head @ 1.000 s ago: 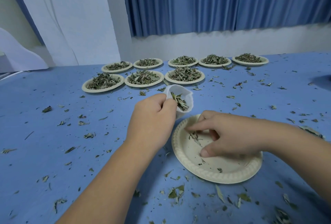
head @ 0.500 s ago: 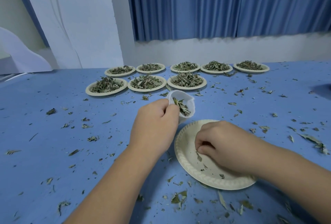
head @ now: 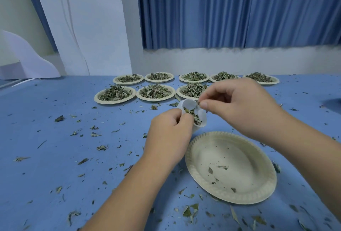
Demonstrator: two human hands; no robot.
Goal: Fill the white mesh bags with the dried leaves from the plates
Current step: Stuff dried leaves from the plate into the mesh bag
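The bag [head: 202,120] sits in your left hand [head: 167,136], just beyond the far-left rim of the near plate [head: 239,149], with its mouth open and tipped toward you. Your left fingers are curled round its near side and grip the mesh; whether the bag's bottom touches the table [head: 46,166] cannot be told, since your hand hides it. A small clump of leaves [head: 193,117] lies inside the bag. Your right hand [head: 239,107] hangs over the bag's far edge, fingers curled, with thumb and forefinger pinching a leaf bit [head: 199,103] right at the mouth. The near plate lies flat on the table below your right wrist and carries only a few crumbs [head: 210,170]. Farther back stand 8 full plates in 2 rows: a front row [head: 115,102] of 3, the rightmost partly hidden behind your right hand, and a back row [head: 158,81] of 5 near the table's far edge. Each is heaped with dried leaves. Leaf litter [head: 190,211] is strewn across the blue table on all sides, thickest in front of the near plate. Behind the table hangs a blue curtain [head: 239,9].
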